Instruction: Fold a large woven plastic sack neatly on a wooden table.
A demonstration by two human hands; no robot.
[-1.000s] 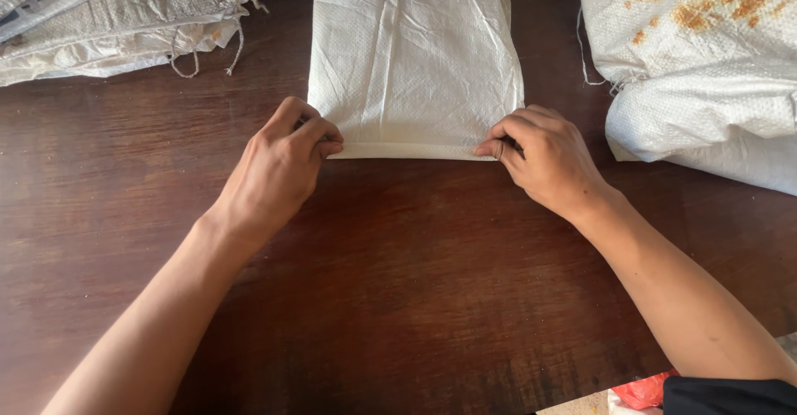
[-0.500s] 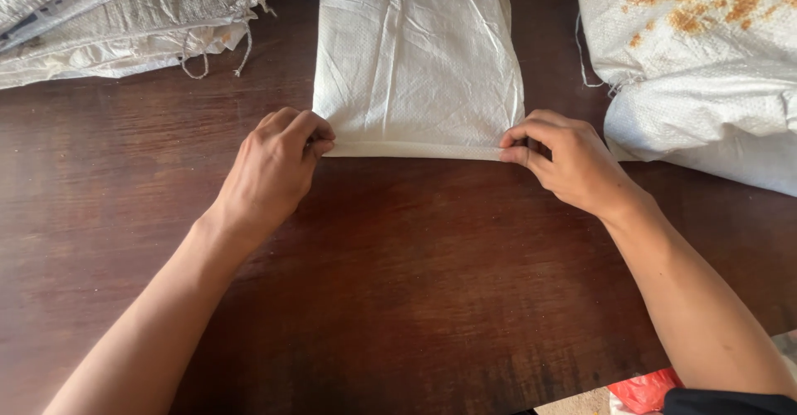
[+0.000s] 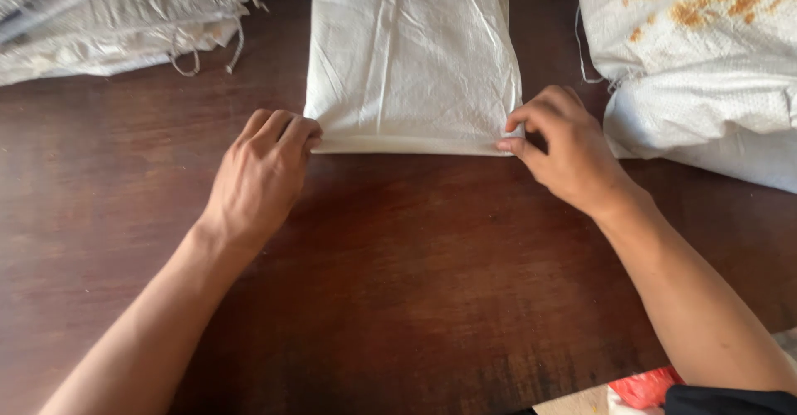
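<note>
A white woven sack (image 3: 413,58) lies flat on the dark wooden table (image 3: 398,282), its near edge folded into a narrow hem. My left hand (image 3: 261,174) pinches the hem's left corner, fingers curled over it. My right hand (image 3: 564,149) pinches the right corner between thumb and fingertips. Both forearms reach in from the bottom of the view.
A stack of folded white sacks (image 3: 116,17) with loose threads lies at the back left. A bulky white sack with orange-brown stains (image 3: 697,58) sits at the back right. A red and white item (image 3: 643,386) shows at the bottom right edge.
My right hand has slid slightly right and back along the hem corner, fingers lifting more. My left hand stays at the left corner. The sack has barely shifted.
</note>
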